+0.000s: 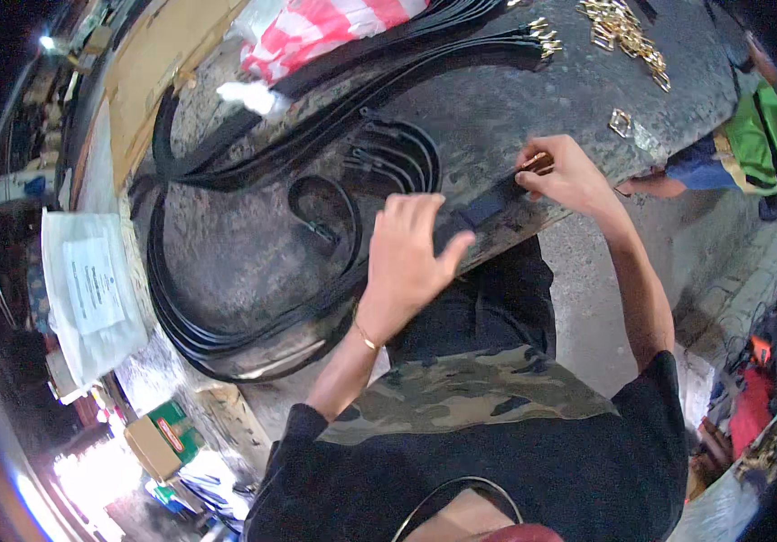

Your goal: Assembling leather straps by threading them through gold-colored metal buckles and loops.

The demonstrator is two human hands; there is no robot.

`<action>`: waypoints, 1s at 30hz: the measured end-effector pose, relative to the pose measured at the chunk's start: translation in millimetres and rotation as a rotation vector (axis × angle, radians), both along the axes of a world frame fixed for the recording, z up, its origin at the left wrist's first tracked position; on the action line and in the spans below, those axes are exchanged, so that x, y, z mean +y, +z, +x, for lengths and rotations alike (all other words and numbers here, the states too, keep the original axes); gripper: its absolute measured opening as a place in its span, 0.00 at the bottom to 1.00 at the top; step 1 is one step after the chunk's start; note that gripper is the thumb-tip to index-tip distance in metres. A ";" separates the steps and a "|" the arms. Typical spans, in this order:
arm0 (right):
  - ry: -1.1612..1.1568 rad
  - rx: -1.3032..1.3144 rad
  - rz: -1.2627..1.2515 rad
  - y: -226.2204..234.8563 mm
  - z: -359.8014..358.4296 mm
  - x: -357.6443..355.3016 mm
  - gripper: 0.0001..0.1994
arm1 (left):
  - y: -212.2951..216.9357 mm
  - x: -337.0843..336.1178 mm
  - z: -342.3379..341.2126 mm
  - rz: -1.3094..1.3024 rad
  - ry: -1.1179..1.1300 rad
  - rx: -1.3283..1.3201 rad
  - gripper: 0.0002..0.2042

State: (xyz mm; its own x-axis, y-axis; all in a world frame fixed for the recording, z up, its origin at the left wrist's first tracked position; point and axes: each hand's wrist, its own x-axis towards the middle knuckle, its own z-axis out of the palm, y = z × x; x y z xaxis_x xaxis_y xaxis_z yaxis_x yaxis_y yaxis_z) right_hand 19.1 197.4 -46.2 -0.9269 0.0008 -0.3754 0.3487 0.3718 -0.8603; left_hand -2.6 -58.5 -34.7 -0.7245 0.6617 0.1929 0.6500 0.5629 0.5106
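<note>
On the worktable, left hand presses a black belt; right hand pinches its gold buckle.

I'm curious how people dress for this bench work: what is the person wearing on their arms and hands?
Both hands are bare, no gloves. The left hand has a thin gold-coloured bangle at the wrist. The right hand shows no jewellery. Forearms are uncovered; short black sleeves end near the shoulders, on a black top with a camouflage panel.

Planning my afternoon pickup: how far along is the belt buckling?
Done: a bundle of black leather belts with gold buckles. In hand: the left hand presses one black strap flat while the right hand fits a gold buckle. Left: loose gold buckles, many bare straps.
</note>
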 end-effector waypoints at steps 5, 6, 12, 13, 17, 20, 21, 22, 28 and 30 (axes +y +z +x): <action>-0.097 0.060 -0.149 -10.3 3.4 -9.3 0.06 | -31.5 -0.1 29.6 -0.102 0.130 0.056 0.31; -0.137 0.082 -0.163 -9.6 6.3 -9.7 0.06 | -34.9 1.0 27.6 -0.118 0.118 0.052 0.28; -0.107 0.112 -0.176 12.1 29.8 -23.2 0.04 | -45.3 4.6 25.6 0.007 0.146 0.060 0.21; -0.150 0.090 -0.201 14.9 34.8 -28.1 0.05 | -46.5 6.4 24.7 0.089 0.107 0.060 0.20; -0.207 0.104 -0.240 17.1 41.9 -34.0 0.06 | -45.8 18.6 20.4 0.275 0.058 0.110 0.21; -0.214 0.153 -0.256 15.7 42.4 -35.0 0.06 | -49.2 27.3 21.1 0.360 0.018 0.167 0.22; -0.217 0.171 -0.276 14.7 42.1 -35.5 0.05 | -51.0 29.9 21.7 0.409 -0.011 0.193 0.22; -0.216 0.172 -0.276 15.6 41.8 -36.2 0.05 | -52.2 31.4 23.0 0.409 -0.010 0.194 0.22; -0.174 0.141 -0.077 25.5 40.2 -35.7 0.06 | -51.9 33.7 21.8 0.351 0.019 0.285 0.23; -0.170 0.149 -0.060 29.8 39.4 -35.8 0.06 | -53.2 36.0 18.2 0.356 0.012 0.240 0.25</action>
State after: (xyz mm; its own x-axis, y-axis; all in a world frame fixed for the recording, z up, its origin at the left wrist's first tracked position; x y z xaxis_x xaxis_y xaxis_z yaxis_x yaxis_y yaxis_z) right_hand 58.5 161.6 -16.4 -0.9605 0.1431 -0.2388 0.2697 0.2656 -0.9256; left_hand 15.6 -22.5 -87.9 -0.6382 0.5151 0.5722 0.7688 0.3870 0.5091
